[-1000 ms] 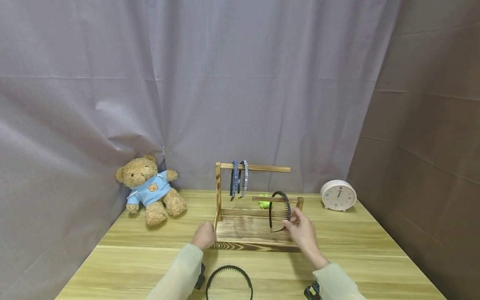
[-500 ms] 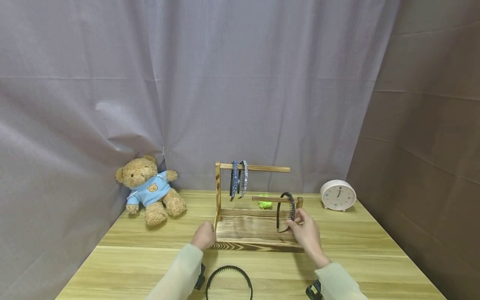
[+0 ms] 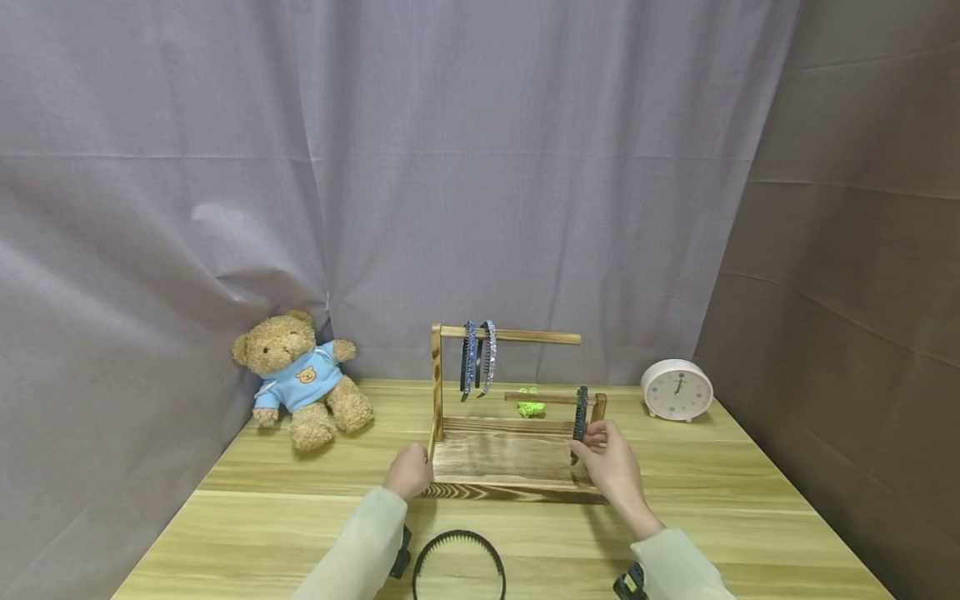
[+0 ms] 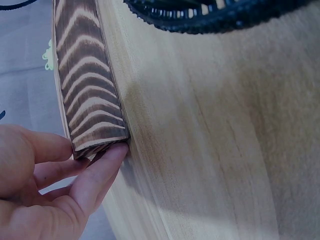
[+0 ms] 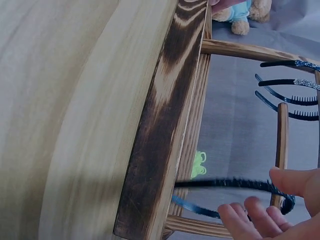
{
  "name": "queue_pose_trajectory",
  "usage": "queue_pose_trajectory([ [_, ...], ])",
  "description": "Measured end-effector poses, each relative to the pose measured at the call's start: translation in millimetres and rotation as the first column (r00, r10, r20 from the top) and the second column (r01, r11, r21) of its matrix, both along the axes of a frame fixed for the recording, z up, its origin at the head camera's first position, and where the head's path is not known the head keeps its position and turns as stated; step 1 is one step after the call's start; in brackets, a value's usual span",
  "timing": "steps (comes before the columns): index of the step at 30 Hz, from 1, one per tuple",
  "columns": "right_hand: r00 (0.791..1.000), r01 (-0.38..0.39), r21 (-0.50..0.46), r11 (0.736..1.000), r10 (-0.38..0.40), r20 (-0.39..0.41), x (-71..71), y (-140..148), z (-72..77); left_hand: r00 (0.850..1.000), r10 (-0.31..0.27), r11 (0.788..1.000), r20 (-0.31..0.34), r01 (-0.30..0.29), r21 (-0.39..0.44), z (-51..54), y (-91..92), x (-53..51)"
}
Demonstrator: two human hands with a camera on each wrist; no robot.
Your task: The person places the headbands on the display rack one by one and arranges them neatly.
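A wooden headband rack (image 3: 517,493) stands mid-table with a high bar and a lower bar. My left hand (image 3: 408,472) holds its front left corner, and the left wrist view has the thumb and fingers (image 4: 102,167) against the end of the striped front board (image 4: 92,90). A dark toothed headband (image 3: 580,421) hangs on the lower bar near its right post. Around it, my right hand (image 3: 611,462) has thumb and fingers spread apart in the right wrist view, where the headband (image 5: 230,183) looks blurred. Blue and silver glittery headbands (image 3: 487,358) hang on the upper bar.
Another black toothed headband (image 3: 459,536) lies at the table's front. A teddy bear (image 3: 303,379) in a blue shirt sits back left; a white clock (image 3: 677,390) stands back right. Something bright green (image 3: 531,406) lies behind the rack. Grey curtains (image 3: 480,183) enclose the back.
The dark headband has moved right along the lower bar with my right hand, turned edge-on, and the right fingers have loosened. My left hand has stayed at the rack's corner.
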State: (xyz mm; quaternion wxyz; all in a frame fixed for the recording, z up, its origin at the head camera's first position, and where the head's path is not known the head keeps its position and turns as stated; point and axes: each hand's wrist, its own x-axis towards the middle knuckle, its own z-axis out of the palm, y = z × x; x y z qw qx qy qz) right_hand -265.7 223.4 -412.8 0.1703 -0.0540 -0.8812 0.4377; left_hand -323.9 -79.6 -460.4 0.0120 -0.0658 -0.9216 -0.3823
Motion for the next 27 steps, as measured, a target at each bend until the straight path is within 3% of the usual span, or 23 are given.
queue_pose_trajectory([
  [5,1.0,0.002,-0.041,0.999,-0.001,0.008,5.1,1.0,-1.4,1.0,0.002,1.0,0.009,-0.002,-0.006,1.2,0.1,1.9],
  [27,0.996,-0.052,-0.047,0.998,0.055,0.068,27.6,-7.4,-0.8,1.0,0.011,1.0,0.028,-0.011,-0.01,6.3,1.4,4.0],
])
